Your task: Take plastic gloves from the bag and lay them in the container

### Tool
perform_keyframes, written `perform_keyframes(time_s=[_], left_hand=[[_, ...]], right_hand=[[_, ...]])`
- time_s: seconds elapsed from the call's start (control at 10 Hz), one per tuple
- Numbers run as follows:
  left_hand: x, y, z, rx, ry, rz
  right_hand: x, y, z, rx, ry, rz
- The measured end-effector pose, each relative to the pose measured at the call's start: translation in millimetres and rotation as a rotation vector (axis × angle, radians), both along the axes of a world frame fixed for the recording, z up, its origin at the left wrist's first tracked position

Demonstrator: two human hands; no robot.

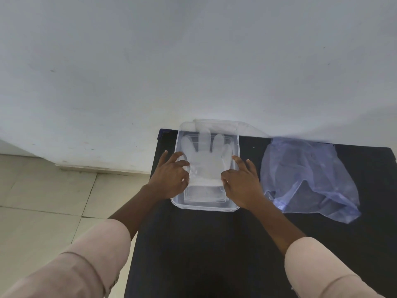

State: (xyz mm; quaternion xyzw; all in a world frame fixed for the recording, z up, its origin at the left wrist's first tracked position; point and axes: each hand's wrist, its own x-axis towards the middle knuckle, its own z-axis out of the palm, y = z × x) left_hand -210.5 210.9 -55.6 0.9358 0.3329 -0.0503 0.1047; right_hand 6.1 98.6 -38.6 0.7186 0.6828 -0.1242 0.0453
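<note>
A clear plastic glove (205,160) lies flat in the clear rectangular container (236,145), fingers pointing toward the wall. My left hand (171,176) rests on the container's left side, its fingertips touching the glove's left edge near the cuff. On the right side, my right hand (241,181) has its thumb on the glove's cuff and its fingers spread over the container's rim. Whether either hand pinches the glove I cannot tell. The bluish translucent bag (309,175) lies crumpled on the table to the right of the container.
The container and bag sit on a black table (204,244) pushed against a white wall (193,61). A clear lid (217,123) leans behind the container. Beige floor tiles (43,201) lie to the left, past the table's edge.
</note>
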Motion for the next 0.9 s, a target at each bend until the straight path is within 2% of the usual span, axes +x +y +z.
perform_keyframes(time_s=[0.5, 0.6, 0.7, 0.8, 0.9], left_hand=[[8, 6, 21, -0.084, 0.290, -0.088], [12, 5, 36, -0.094, 0.344, -0.108], [10, -2, 48, -0.109, 0.243, -0.090], [14, -12, 76, -0.226, -0.138, 0.047], [11, -20, 97, -0.390, -0.375, 0.172]], right_hand=[[6, 0, 3, -0.157, -0.154, 0.161], [9, 5, 6, -0.253, -0.164, 0.184], [9, 0, 19, -0.242, -0.080, 0.162], [3, -5, 47, -0.050, 0.058, 0.098], [-1, -14, 68, 0.055, 0.241, 0.000]])
